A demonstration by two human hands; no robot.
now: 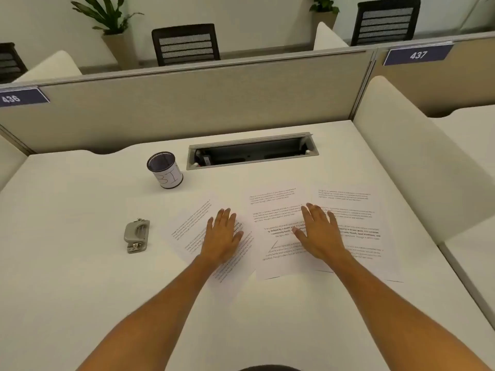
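Note:
Three printed sheets lie spread across the white desk (80, 277). The left sheet (187, 220) is turned at an angle, and my left hand (223, 235) rests flat on it with straight fingers. The middle sheet (276, 207) and the right sheet (356, 210) overlap a little. My right hand (318, 231) lies flat across both where they meet, fingers spread. Neither hand grips anything.
A grey hole punch (136, 235) sits left of the sheets. A black mesh cup (164, 170) with a white label stands behind them. An open cable tray (251, 151) is sunk into the desk's back. Beige partitions (187, 103) close off the back and right.

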